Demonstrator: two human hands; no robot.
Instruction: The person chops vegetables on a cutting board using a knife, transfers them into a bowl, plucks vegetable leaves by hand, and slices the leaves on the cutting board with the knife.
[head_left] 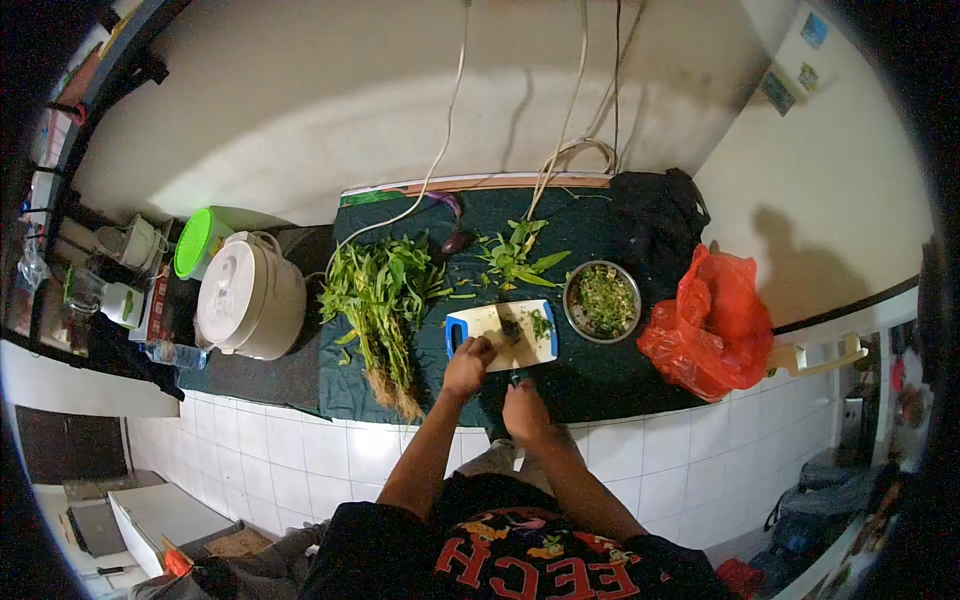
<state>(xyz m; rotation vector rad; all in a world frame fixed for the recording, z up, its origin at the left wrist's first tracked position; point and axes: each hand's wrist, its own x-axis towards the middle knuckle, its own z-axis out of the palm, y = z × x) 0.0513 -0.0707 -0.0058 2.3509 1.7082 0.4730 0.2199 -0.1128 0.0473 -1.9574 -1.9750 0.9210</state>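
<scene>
A white cutting board [485, 325] with blue ends lies near the front edge of the dark green cloth. Chopped greens [541, 323] sit on its right half. My left hand [470, 366] rests at the board's lower left with its fingers curled; what they hold, if anything, is too small to make out. My right hand [525, 409], at the board's front edge, is closed round the dark handle of a knife [514, 352], whose blade reaches over the board. Just right of the board stands a metal bowl [603, 301] of chopped greens.
Leafy stalks with roots [380, 300] lie left of the board, loose leaves [522, 255] and an eggplant [457, 242] behind it. A red plastic bag [710, 325] and dark fabric [655, 215] are at the right, a rice cooker [252, 298] at the left. White cables hang down the wall.
</scene>
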